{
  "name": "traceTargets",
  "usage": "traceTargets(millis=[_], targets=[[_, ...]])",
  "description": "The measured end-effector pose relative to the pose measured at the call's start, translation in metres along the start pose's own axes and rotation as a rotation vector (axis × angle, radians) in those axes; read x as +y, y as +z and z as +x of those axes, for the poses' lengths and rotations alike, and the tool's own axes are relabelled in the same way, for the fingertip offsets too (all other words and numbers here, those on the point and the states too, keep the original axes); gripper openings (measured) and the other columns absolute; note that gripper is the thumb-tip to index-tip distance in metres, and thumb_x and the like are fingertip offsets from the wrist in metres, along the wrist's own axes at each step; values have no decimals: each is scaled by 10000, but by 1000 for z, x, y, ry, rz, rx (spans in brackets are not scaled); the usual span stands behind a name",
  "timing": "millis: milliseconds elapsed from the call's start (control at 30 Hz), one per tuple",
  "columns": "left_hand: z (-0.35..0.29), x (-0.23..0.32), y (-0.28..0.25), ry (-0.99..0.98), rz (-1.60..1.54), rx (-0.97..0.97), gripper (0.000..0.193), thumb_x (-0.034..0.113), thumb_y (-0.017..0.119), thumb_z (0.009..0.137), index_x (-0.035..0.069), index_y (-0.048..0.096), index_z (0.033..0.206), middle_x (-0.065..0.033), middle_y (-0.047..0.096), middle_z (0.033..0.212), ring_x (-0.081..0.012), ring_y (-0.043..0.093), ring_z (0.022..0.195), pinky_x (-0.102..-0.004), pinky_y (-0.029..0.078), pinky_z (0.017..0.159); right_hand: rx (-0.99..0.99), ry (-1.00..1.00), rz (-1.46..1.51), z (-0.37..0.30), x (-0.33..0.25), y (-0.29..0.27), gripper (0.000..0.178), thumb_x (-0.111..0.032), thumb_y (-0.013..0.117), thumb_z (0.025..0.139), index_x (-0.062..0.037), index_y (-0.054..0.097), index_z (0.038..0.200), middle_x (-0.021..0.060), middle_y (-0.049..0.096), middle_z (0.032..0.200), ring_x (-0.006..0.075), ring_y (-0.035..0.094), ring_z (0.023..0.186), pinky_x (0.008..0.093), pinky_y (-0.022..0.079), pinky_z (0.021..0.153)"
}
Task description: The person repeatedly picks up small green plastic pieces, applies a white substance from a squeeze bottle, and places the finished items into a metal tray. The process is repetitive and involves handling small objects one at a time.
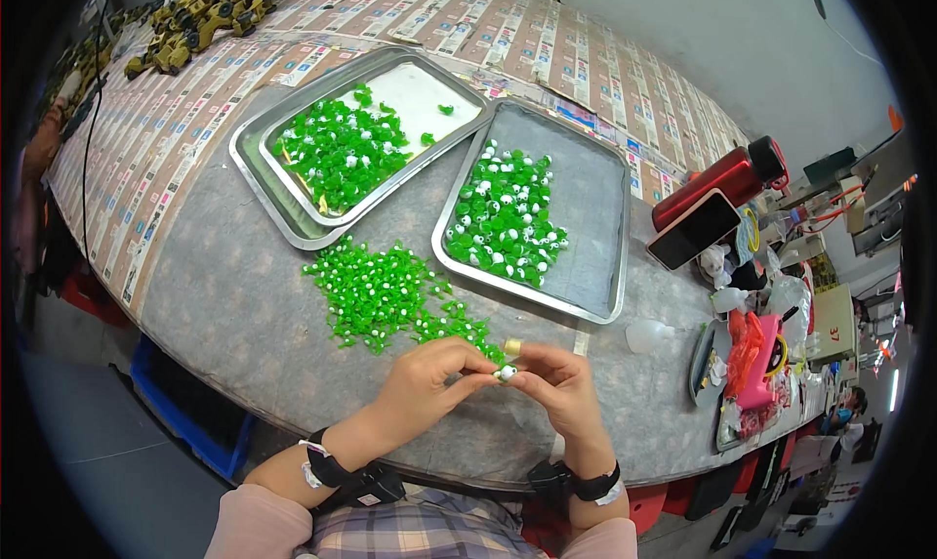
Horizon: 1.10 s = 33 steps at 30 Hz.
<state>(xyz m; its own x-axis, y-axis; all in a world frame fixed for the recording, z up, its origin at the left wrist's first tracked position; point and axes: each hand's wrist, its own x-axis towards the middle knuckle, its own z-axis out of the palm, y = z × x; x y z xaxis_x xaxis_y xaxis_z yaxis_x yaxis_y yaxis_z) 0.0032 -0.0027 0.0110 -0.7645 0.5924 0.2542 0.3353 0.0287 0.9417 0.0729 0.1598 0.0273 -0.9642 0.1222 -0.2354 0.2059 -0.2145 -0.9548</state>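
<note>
The person is sitting at a grey table [224, 295] and both hands are meeting in front of them. The left hand [425, 375] and the right hand [558, 381] are pinching one tiny white and green piece [507, 372] between their fingertips — both hands are closed on it, just above the table's near edge. A gold ring [512, 346] is showing on a right finger.

Just behind the hands, a loose heap of green pieces [386, 295] is lying on the table. Farther back, two metal trays are sitting side by side — the left tray [256, 173] is holding more green bits, and the right tray [595, 207] is holding green pieces with white balls on them. A red bottle [717, 180] and a phone [693, 229] are lying off to the right.
</note>
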Motion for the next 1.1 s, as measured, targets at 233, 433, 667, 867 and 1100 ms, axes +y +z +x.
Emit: traceTargets(millis=[233,433,667,867,1100], targets=[[-2,-3,1,114,188,-5,114,65,634,676,46,579,773,-77,577,741,-217,561,670,-280,438,580,-28,-2,26,1,18,-3,208,-19,580,754,40,562,953,87,602,858,116,569,772,202,452,684],[1,4,-4,-41,60,-29,84,80,612,708,32,585,771,-67,578,724,-164,557,640,-267,427,566,-33,63,-6,-1,7,-2,238,-16,582,750,42,539,977,101,597,876,133,568,802,232,452,718],[87,6,-84,-8,-46,518,198,96,590,744,-8,563,910,-56,585,855,-106,540,791,-231,432,713,203,-290,-385,11,-12,-14,179,-32,589,729,-16,554,904,84,599,838,143,573,750,243,451,664],[72,-5,-72,7,-35,417,275,153,618,732,23,564,967,-52,585,888,-120,529,821,-244,421,724,50,-253,-941,21,-2,-20,130,-95,619,678,-19,567,770,90,547,699,208,528,610,283,424,555],[18,4,-17,54,150,-93,246,81,581,726,85,574,971,-61,570,865,-170,552,751,-259,442,655,-93,-359,-1098,27,7,-23,119,-104,607,700,-25,540,759,70,492,685,175,484,609,268,388,553]])
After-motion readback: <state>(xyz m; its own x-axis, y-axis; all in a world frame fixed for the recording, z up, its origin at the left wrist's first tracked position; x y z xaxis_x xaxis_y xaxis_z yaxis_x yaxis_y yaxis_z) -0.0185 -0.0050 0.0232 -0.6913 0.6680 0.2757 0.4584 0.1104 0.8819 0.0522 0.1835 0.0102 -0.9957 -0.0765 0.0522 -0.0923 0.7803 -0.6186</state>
